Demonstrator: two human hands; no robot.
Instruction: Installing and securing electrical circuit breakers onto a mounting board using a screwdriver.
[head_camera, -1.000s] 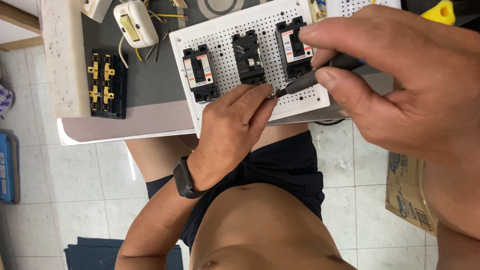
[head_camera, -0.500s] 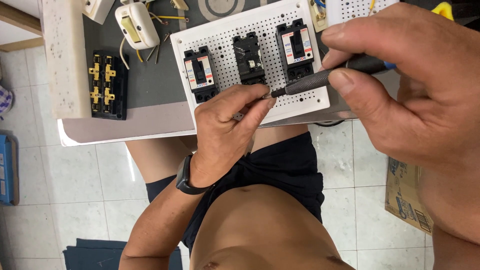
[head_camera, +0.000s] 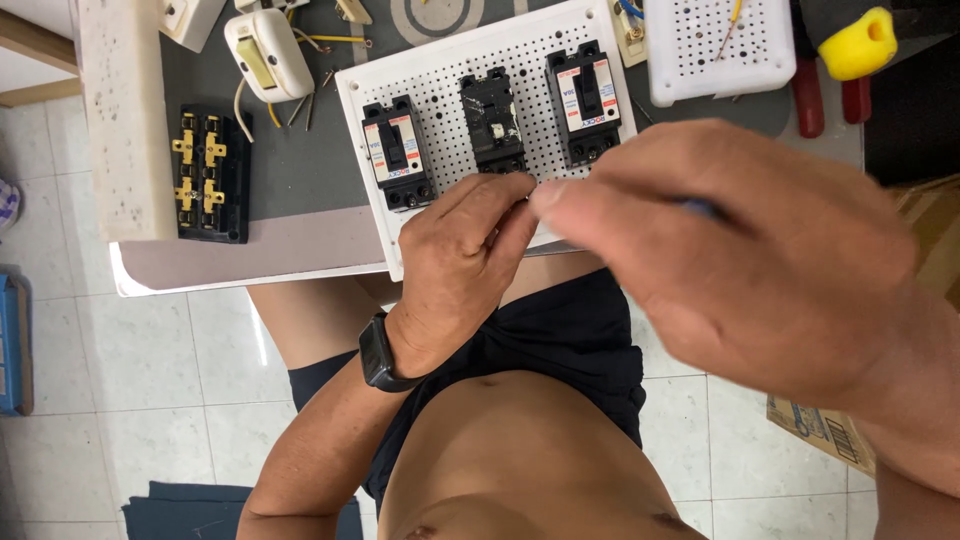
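Change since the earlier frames: the right hand (head_camera: 740, 260) has swung in across the view and now hides most of the screwdriver (head_camera: 703, 208), whose dark shaft showed plainly before; only a sliver of blue handle peeks out between the fingers. The left hand (head_camera: 462, 255) has stayed at the near edge of the board.

Item: white perforated mounting board (head_camera: 445, 90), lying on the grey bench top (head_camera: 300, 170). Fitted: three black circuit breakers in a row, left (head_camera: 397, 152), middle (head_camera: 492, 120), right (head_camera: 584, 103).

Left hand: fingers curled, tips pinched together just below the middle breaker; what they pinch is too small to tell. A dark watch (head_camera: 376, 352) sits on the wrist.

Right hand: closed round the screwdriver, blurred; the tip is hidden.

Handling note: judged best done by keeping the pinch steady, the tool upright on the fastener, and turning slowly so the tip does not slip.

Containers: a small white perforated tray (head_camera: 715, 72) at the far edge holds a short yellow wire (head_camera: 733, 20); the rest of its contents cannot be made out.

Nearby: black terminal block with brass contacts (head_camera: 211, 175).
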